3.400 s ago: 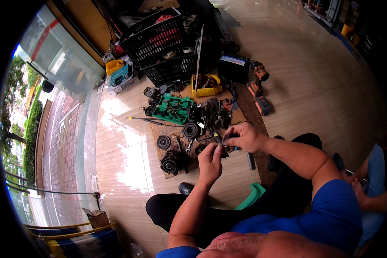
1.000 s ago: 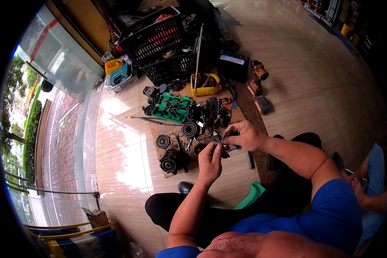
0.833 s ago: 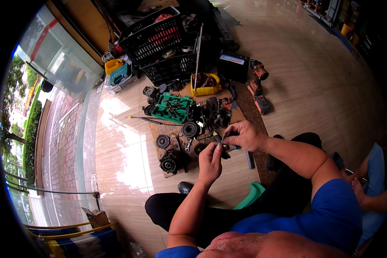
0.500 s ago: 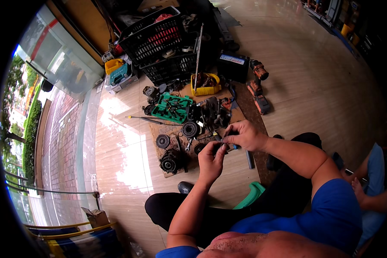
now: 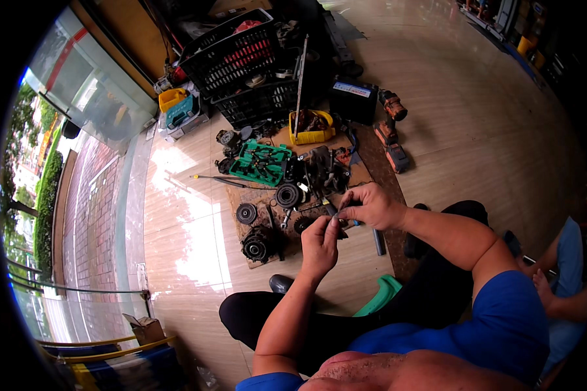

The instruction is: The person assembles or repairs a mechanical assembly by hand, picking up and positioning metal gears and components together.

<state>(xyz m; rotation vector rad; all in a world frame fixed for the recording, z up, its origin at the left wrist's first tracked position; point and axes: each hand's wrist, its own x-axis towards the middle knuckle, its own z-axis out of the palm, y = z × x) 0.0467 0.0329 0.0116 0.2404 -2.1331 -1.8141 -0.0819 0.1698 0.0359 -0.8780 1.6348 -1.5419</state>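
My right hand (image 5: 375,207) is closed, thumb against fingers, on a small dark part whose kind I cannot make out. The fingers of my left hand (image 5: 321,244) are pinched at that same part, the fingertips of both hands almost meeting. Below the hands lies a cardboard sheet (image 5: 240,198) bearing greasy machine parts. A ribbed round dark unit (image 5: 257,245) sits nearest my left hand, with a wrench (image 5: 285,220) and two dark wheel-shaped parts (image 5: 288,195) beyond it. A bulky dark mechanical assembly (image 5: 323,171) lies farther off.
A green tool case (image 5: 261,163) lies open beyond the parts. Behind are a yellow container (image 5: 313,135), black crates (image 5: 254,104) and a battery (image 5: 353,101). Orange-black power tools (image 5: 390,146) lie right. A green stool (image 5: 379,296) is near my legs; another person's legs (image 5: 564,267) show right.
My left hand has turned slightly, its thumb now more upright and its fingers drawn closer together. My right hand stays nearly in place, holding the dark part.
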